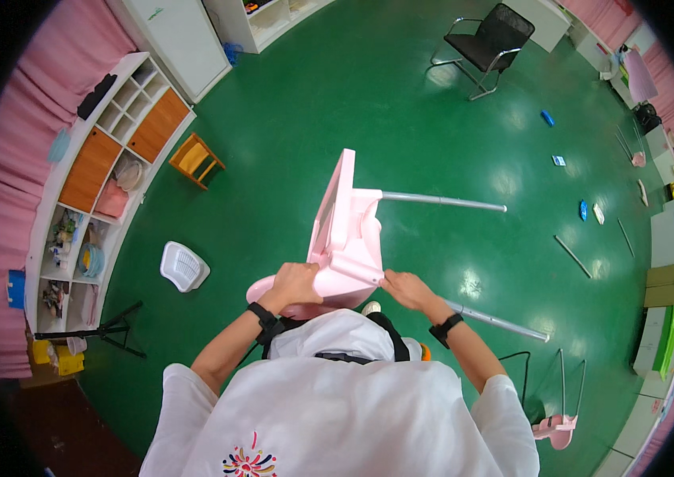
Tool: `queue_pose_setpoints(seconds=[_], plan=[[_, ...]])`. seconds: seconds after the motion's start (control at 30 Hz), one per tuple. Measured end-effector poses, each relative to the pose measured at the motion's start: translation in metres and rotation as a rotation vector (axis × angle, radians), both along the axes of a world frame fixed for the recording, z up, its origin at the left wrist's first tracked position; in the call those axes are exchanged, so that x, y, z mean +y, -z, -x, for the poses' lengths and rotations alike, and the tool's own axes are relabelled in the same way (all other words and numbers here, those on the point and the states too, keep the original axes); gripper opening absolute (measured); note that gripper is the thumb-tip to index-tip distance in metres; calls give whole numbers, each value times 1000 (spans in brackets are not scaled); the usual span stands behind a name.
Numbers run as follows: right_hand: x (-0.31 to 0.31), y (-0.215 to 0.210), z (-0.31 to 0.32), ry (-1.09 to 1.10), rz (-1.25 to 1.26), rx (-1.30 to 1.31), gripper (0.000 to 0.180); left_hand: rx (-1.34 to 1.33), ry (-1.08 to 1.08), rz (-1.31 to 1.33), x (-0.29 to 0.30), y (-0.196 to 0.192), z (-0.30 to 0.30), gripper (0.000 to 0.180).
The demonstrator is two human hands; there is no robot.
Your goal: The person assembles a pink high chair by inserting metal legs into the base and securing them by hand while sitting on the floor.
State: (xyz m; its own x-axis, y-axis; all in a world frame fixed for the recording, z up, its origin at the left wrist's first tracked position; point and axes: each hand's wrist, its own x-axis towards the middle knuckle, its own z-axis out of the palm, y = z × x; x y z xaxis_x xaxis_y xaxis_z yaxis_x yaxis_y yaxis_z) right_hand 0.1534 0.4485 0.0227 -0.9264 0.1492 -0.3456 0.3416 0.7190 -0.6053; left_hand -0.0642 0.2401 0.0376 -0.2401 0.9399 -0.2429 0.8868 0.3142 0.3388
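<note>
A pink plastic child's high chair, tipped on its side, is in front of my body. Two silver metal legs, a far leg and a near leg, stick out from it to the right. My left hand is closed around the pink edge of the chair on its left side. At the right corner of the pink part, by the near leg's end, my right hand is closed on the chair; its fingertips are partly hidden. The joint of the near leg is covered by my right hand and forearm.
Loose metal tubes and small packets lie on the green floor to the right. Another pink seat piece with legs is at lower right. Left are a white basin, a small wooden chair and a black stand.
</note>
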Motion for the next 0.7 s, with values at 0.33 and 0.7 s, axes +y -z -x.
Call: queue_pose_setpoints(seconds=[0.33,0.7], plan=[[23,32,-35,83,-122,-21,45,2,50,-52,16,7,-6,47],[13,57,-48,346,-439,-65,23,18,75,-54,28,17,-4,45]])
